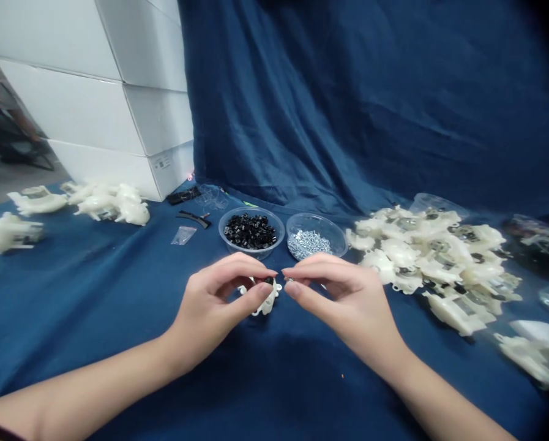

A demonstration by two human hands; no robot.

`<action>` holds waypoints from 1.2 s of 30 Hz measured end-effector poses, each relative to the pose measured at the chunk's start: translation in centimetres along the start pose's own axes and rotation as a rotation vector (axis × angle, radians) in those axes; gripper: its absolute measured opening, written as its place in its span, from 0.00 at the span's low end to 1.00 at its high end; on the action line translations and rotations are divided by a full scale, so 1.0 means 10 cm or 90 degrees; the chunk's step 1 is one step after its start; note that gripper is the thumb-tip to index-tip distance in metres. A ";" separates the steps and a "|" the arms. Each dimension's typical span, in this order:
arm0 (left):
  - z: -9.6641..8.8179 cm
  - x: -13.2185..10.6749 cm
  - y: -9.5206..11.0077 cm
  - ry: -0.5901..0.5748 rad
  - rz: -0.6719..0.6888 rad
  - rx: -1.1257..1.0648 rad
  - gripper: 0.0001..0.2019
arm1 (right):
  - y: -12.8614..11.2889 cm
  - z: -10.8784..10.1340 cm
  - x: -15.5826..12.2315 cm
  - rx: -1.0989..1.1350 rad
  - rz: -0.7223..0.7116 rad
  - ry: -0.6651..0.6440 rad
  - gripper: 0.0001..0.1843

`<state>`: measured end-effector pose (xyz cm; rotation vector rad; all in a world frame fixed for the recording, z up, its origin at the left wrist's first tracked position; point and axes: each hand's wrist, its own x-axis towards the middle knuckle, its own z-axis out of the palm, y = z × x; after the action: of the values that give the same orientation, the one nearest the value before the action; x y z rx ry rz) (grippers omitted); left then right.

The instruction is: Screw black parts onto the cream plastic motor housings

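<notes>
My left hand [219,297] pinches a small black plastic piece [268,280] between thumb and forefinger. Facing it, a short gap away, my right hand [345,294] is closed on a tiny silver screw [289,279], mostly covered by the fingertips. Beneath and behind the left fingers a cream plastic part [267,304] lies on the blue cloth, partly hidden. Just beyond the hands stand two clear bowls. The left bowl [228,246] is full of small black pieces [251,231]; the right bowl [336,228] holds many silver screws [308,243].
A large heap of cream plastic parts [434,251] spreads over the right side. Several more cream housings [106,201] lie at the left, near stacked white boxes [157,122]. A small plastic bag [183,235] and a black strip [194,218] lie left of the bowls. Blue curtain [347,92] hangs behind.
</notes>
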<state>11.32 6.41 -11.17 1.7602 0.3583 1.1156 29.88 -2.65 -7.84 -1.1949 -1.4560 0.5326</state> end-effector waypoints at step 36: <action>0.01 0.01 0.07 -0.012 0.058 0.115 0.07 | 0.07 0.05 -0.05 -0.010 -0.096 -0.027 0.10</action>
<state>11.26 6.09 -10.58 1.9621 0.3803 1.1599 29.56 -2.71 -8.80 -1.0810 -1.5753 0.4464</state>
